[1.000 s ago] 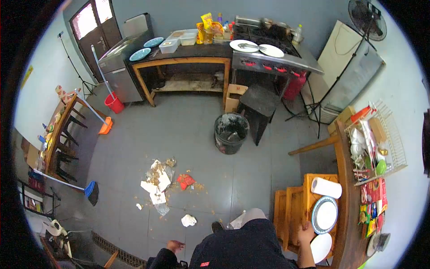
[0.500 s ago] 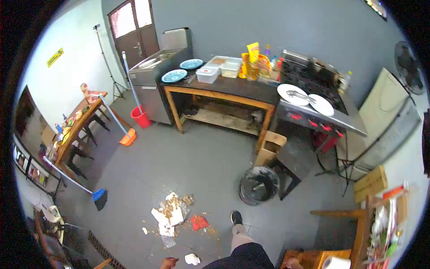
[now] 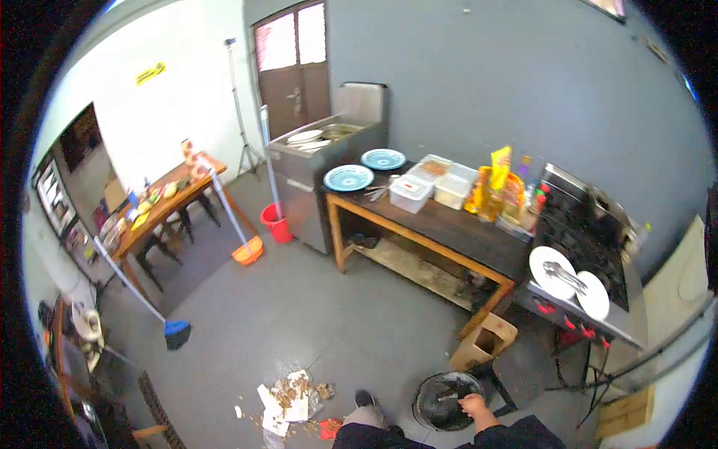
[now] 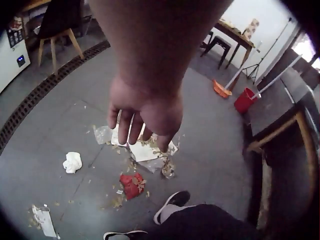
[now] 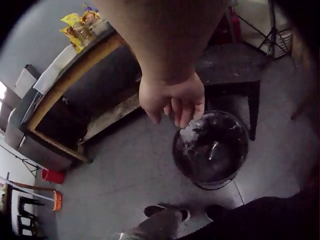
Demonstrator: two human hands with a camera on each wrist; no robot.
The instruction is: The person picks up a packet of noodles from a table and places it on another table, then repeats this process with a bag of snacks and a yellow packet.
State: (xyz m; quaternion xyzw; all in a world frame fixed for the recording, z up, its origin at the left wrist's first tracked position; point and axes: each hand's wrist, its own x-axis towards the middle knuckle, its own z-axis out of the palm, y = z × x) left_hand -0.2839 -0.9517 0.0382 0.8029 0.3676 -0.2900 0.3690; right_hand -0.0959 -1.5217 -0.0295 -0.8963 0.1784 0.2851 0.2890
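A black bucket (image 3: 428, 404) stands on the floor in front of the person, a small shiny piece lying inside. My right hand (image 3: 473, 405) reaches over its rim; in the right wrist view its fingers hang loosely curled above the bucket, holding nothing. In the left wrist view my left hand (image 4: 147, 115) hangs with relaxed fingers and holds nothing. Below and beyond it on the floor lie white sheets (image 4: 145, 151) strewn with brown scraps, clear plastic, a red scrap (image 4: 132, 186) and a crumpled white wad (image 4: 72, 162).
A cardboard box (image 3: 485, 340) and a dark stool (image 5: 227, 67) stand close to the bucket. Behind are a wooden-framed counter (image 3: 441, 224) and a stove (image 3: 583, 243) with white plates. A blue broom (image 3: 177, 334), an orange dustpan (image 3: 247, 251) and a red bucket (image 3: 277, 223) are leftward.
The person has stepped away from the wooden steps at the right toward the black bucket, the view swinging left. My right hand has moved from the stacked plates and steps to above the bucket.
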